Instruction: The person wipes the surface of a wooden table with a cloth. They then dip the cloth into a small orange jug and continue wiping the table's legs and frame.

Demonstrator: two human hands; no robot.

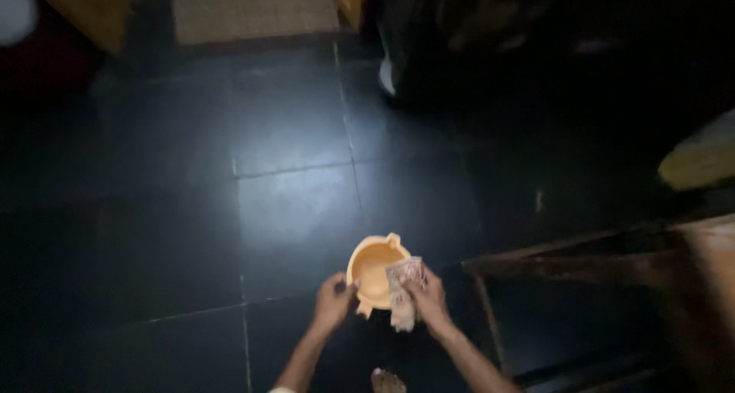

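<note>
I hold a small yellow-orange plastic bowl (374, 267) with little handles over a dark tiled floor. My left hand (334, 300) grips its left rim. My right hand (427, 296) presses a crumpled, patterned cloth (401, 291) against the bowl's right rim, and the cloth hangs down below my fingers. The inside of the bowl looks bare. The scene is dim and slightly blurred.
A woven mat (255, 10) lies at the far edge of the dark floor tiles (291, 132). Wooden furniture (92, 6) stands at the top left. A wooden frame (582, 259) sits to the right, with a pale yellowish object (700, 159) above it. My foot (387, 381) shows below.
</note>
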